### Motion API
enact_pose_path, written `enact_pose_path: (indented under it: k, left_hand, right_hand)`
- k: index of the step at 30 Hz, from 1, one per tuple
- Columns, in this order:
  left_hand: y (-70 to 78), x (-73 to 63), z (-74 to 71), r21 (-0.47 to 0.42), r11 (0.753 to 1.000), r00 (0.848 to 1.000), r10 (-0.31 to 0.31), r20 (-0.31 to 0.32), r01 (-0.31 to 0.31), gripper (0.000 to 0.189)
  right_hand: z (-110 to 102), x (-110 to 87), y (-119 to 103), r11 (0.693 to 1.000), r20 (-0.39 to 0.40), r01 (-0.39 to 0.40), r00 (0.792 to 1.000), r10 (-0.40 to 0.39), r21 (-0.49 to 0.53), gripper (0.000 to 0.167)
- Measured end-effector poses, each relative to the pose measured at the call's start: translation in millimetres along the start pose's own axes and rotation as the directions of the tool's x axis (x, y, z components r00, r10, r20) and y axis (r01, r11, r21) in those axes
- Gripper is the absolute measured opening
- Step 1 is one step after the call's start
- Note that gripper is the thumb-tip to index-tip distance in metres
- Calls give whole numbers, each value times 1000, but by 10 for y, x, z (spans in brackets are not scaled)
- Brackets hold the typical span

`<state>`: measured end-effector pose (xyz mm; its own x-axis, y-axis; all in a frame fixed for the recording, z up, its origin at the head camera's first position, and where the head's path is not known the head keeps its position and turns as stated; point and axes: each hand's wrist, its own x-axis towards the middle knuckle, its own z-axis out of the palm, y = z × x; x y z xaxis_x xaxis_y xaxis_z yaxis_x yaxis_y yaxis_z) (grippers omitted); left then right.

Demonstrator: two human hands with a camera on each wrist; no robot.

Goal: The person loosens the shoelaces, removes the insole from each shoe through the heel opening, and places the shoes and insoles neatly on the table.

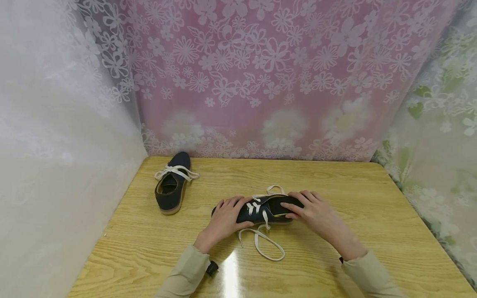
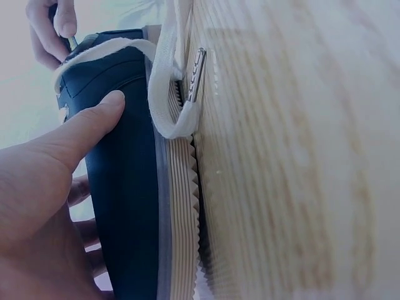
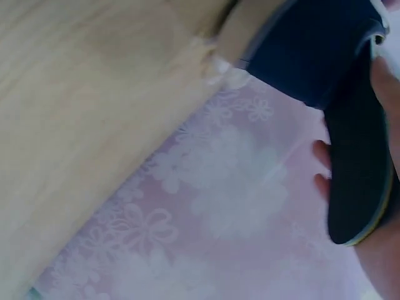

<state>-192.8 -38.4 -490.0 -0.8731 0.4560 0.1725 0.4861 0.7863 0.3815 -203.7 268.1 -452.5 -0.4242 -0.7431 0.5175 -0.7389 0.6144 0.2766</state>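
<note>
A dark navy lace-up shoe (image 1: 243, 215) lies sideways at the middle of the table, toe to the left. My left hand (image 1: 226, 217) grips its front part, thumb along the near side and fingers over the far side. The white shoelace (image 1: 271, 256) is untied, with one loop in front and another behind. My right hand (image 1: 316, 215) is at the heel end and holds a dark insole (image 3: 359, 156) between thumb and fingers. One end of the insole is in the shoe opening; the other, with a yellowish edge, sticks out past the heel.
A matching navy shoe (image 1: 171, 203) stands at the back left, its white laces tied in a bow. The wooden table (image 1: 354, 182) is bordered by a pink floral curtain (image 1: 242, 103) behind and pale sheets at both sides.
</note>
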Motion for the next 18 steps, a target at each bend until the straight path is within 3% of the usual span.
enact_pose_path:
  k: [5,9,18]
  left_hand:
    - [-5,-5,2,8,1000,1000,9,-13,-8,74]
    - [-8,4,10,10,1000,1000,12,-20,-12,73]
    - [-13,14,18,24,1000,1000,-11,-17,11,75]
  right_hand:
    - [9,66,-89,998,80,-50,995,54,-47,57]
    - [47,120,-162,997,133,-63,989,69,-51,46]
    - [111,136,-190,998,123,-51,991,53,-21,38]
